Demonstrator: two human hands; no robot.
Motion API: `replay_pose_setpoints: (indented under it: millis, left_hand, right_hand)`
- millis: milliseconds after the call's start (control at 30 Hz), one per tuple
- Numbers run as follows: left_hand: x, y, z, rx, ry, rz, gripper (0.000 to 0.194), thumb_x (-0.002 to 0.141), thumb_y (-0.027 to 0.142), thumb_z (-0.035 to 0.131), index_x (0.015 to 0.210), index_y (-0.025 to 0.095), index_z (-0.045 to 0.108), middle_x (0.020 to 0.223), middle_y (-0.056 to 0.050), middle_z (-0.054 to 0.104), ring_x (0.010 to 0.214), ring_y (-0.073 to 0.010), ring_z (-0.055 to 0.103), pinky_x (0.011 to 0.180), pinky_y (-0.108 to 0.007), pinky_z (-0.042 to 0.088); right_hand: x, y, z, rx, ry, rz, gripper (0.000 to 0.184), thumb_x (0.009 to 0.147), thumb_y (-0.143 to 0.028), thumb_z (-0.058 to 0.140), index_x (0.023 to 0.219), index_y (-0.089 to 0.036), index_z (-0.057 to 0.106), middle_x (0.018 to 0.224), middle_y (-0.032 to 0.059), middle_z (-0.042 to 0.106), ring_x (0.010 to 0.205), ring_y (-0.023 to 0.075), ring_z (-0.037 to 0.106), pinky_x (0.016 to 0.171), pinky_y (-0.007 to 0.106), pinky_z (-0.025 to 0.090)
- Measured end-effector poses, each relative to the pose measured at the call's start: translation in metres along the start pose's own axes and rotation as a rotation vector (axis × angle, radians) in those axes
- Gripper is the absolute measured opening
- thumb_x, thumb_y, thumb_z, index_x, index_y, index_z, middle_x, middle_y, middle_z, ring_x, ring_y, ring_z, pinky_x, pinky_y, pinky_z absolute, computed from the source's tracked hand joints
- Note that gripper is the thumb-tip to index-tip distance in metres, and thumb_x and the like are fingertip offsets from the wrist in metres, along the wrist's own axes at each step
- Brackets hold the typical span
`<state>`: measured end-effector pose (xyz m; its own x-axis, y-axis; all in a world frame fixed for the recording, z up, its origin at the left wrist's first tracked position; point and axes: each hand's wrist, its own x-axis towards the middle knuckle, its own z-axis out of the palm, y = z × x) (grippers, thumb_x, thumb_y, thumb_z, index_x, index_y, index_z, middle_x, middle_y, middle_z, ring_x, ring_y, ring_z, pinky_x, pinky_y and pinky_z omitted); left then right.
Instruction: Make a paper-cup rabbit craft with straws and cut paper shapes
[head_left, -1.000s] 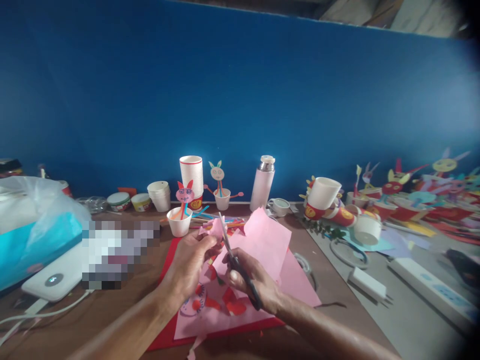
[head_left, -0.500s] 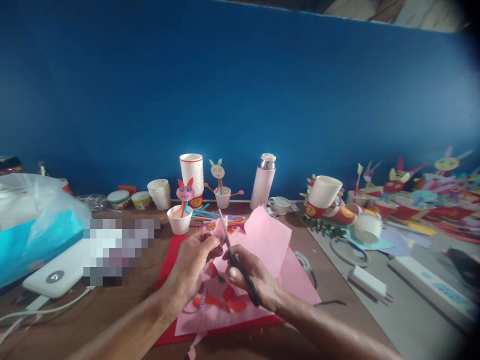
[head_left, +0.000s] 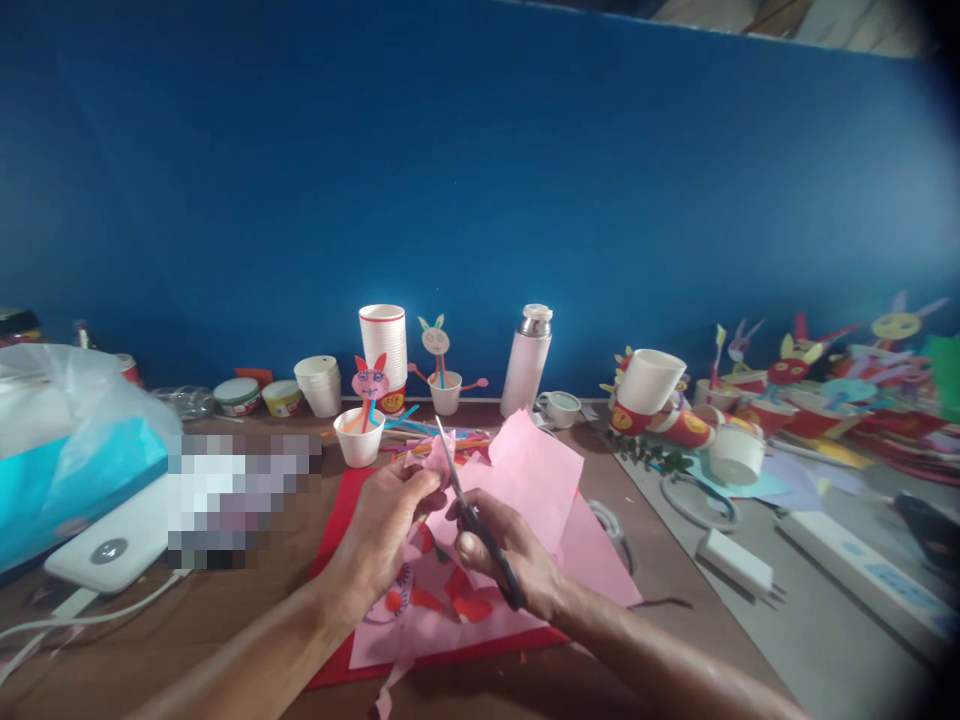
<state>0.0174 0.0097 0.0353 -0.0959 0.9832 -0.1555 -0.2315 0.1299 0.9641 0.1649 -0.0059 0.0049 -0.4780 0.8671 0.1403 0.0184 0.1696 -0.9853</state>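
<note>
My left hand (head_left: 390, 525) pinches a small piece of pink paper (head_left: 440, 456) between thumb and fingers. Dark-handled scissors (head_left: 480, 535) are gripped in my right hand (head_left: 517, 560), their blades pointing up and away beside the pink piece. Whether the blades touch the paper I cannot tell. Below both hands lie pink paper sheets (head_left: 536, 480) on a red sheet (head_left: 330, 550), with red cut pieces (head_left: 471, 597) on top. Just beyond, a pink paper cat head (head_left: 370, 382) stands on strips in a white paper cup (head_left: 359, 440).
A tall cup stack (head_left: 383, 350), a second cup figure (head_left: 444, 390) and a thermos (head_left: 526, 360) stand along the blue wall. On the left are a power bank (head_left: 112, 550) and a plastic bag (head_left: 82, 400). At right lie a white charger (head_left: 739, 563), a power strip (head_left: 862, 570) and several cup figures.
Both hands, the scissors and the pink piece stay almost where they were. A green shape now shows at the far right edge.
</note>
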Motion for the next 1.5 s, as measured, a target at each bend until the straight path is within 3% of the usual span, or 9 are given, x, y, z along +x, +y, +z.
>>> replay_pose_setpoints:
  millis: [100,800,1167,1500]
  left_hand:
    - [0.001,0.0,0.0,-0.018,-0.052,0.014,0.009,0.06,0.021,0.061,0.067,0.016,0.058,0.061,0.002,0.058,0.055,-0.0107,0.054,0.061,-0.026,0.044]
    - [0.0,0.007,0.002,0.004,-0.027,0.055,0.005,0.057,0.018,0.062,0.062,0.016,0.061,0.057,0.003,0.059,0.055,-0.0123,0.054,0.057,-0.024,0.044]
    - [0.004,0.012,-0.006,0.14,-0.131,0.071,0.006,0.062,0.019,0.059,0.062,0.013,0.06,0.063,-0.001,0.06,0.064,-0.0146,0.056,0.064,-0.027,0.044]
    - [0.006,0.016,-0.012,0.176,-0.201,0.043,0.009,0.062,0.021,0.061,0.063,0.012,0.062,0.063,-0.003,0.063,0.061,-0.0146,0.058,0.064,-0.027,0.045]
  right_hand:
    - [0.0,0.003,0.001,0.053,-0.003,0.015,0.038,0.073,-0.047,0.058,0.093,-0.016,0.049,0.073,-0.0002,0.05,0.062,0.0094,0.043,0.055,0.021,0.035]
    - [0.0,0.006,-0.001,0.115,0.004,0.087,0.042,0.067,-0.049,0.063,0.088,-0.014,0.051,0.058,-0.004,0.047,0.049,0.0067,0.042,0.048,0.02,0.036]
    - [0.0,0.007,-0.005,0.138,-0.018,0.102,0.04,0.067,-0.046,0.064,0.087,-0.014,0.052,0.055,-0.0052,0.046,0.044,0.0053,0.042,0.045,0.019,0.037]
    - [-0.001,0.004,-0.009,0.082,-0.039,0.109,0.041,0.067,-0.047,0.063,0.087,-0.013,0.052,0.056,-0.0041,0.047,0.044,0.0055,0.044,0.043,0.018,0.036]
